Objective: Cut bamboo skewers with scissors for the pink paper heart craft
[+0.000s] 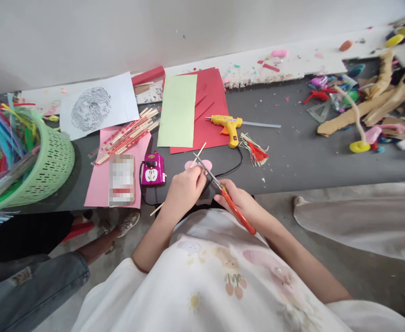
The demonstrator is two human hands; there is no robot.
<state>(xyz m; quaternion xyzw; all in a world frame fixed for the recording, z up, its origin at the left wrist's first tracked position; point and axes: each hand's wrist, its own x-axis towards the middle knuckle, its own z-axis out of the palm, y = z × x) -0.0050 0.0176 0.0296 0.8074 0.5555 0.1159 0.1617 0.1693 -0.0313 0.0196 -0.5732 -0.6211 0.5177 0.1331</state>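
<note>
My left hand (184, 191) is closed around a thin wooden chopstick (198, 154), which slants out past both sides of the fist. In my right hand (238, 198) is a pair of scissors with orange handles (238, 214). Their metal blades point up and left, and the tips lie close to the upper end of the chopstick; whether they touch it I cannot tell. Behind my left hand a pink rounded cutout (207, 164) rests on the table, partly hidden. A yellow glue gun (227, 123) with a glue stick in its back lies farther off.
Pale green paper (178, 110) overlaps red sheets (216, 97). Wrapped chopsticks (129, 133), a phone (122, 180) and a purple socket adapter (154, 169) are at left, beside a green basket (55, 152). A black cable (235, 169) runs behind my hands. Craft scraps (361, 106) crowd the right.
</note>
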